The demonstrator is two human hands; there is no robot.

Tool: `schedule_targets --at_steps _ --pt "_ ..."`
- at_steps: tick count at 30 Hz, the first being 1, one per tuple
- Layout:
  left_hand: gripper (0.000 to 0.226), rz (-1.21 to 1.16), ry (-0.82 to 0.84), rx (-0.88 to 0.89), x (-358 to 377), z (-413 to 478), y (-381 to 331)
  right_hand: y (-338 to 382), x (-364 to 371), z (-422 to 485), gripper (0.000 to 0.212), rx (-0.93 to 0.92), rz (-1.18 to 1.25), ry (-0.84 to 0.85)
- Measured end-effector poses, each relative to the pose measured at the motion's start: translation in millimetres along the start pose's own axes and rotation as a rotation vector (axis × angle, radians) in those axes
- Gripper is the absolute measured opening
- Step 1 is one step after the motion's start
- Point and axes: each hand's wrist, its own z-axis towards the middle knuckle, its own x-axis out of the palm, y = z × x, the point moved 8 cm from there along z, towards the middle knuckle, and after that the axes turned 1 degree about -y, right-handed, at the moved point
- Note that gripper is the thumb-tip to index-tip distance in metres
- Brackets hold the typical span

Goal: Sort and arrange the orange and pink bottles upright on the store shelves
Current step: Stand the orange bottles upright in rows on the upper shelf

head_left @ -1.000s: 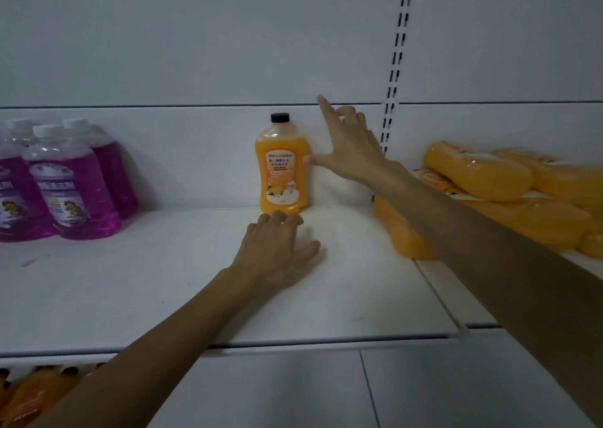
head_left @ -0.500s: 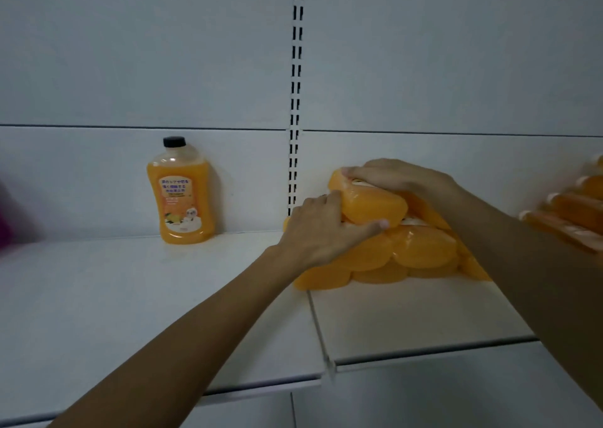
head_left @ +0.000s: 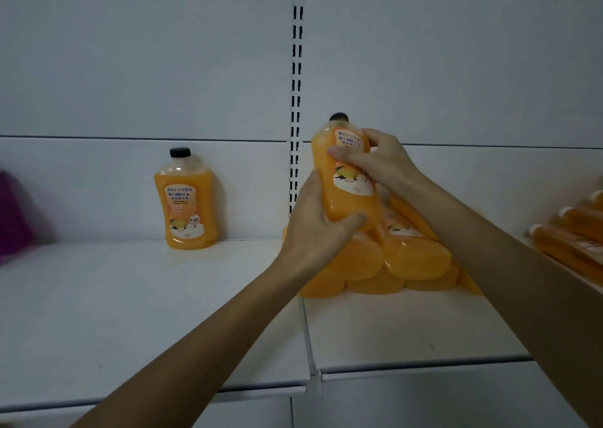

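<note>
A: What is new, going from the left?

B: The pink bottle point(head_left: 13, 212) is now almost out of view (the head has turned to the right). The standing bottle point(head_left: 186, 199) is where it was, upright at the back of the left shelf point(head_left: 130, 313), label to the front. The real change is at the hands. Half a second ago both lay on top of the pile; now they have lifted one bottle off it.

A: How do they hold it?

B: The left hand point(head_left: 313, 228) grips the lower part, thumb across the front. The right hand point(head_left: 378, 163) is clamped on the upper part, thumb on the label. The held bottle point(head_left: 350, 179) is in the air above the pile point(head_left: 408, 258), cap up, leaning a little, just right of the post point(head_left: 296, 101).

A: And for the task?

B: One orange bottle stands and a second is ready to stand; I judge it goes beside the first. The pile lies flat on the right shelf point(head_left: 408, 329).

A: What can we not see?

B: The pink bottle is cut by the edge and blurred. The left hand covers the held bottle's base. I cannot count the pile. The far bottles point(head_left: 577, 232) are cut off too.
</note>
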Motion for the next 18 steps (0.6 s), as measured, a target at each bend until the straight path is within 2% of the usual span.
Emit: schedule_targets --at_steps 2,5,7,11,15,18 --pt "0.072 -0.095 -0.019 -0.027 -13 3 -3 19 4 -8 0.058 -0.09 0.0 -0.067" --pt "0.08 -0.099 -0.069 -0.086 -34 -1 9 41 25 -24 0.082 -0.198 -0.141 -0.084" --pt "0.074 -0.143 -0.08 -0.135 -51 -11 24 56 48 -35 0.091 -0.267 -0.183 0.011" --pt "0.058 -0.15 -0.05 -0.136 -89 -31 45 76 88 -49 0.112 -0.258 -0.069 0.271" --pt "0.058 -0.123 -0.039 -0.162 -125 -48 67 83 126 -62 0.105 -0.291 -0.003 0.34" --pt "0.073 -0.053 0.006 -0.21 -141 -59 88 79 152 -73 0.1 -0.296 0.007 0.319"
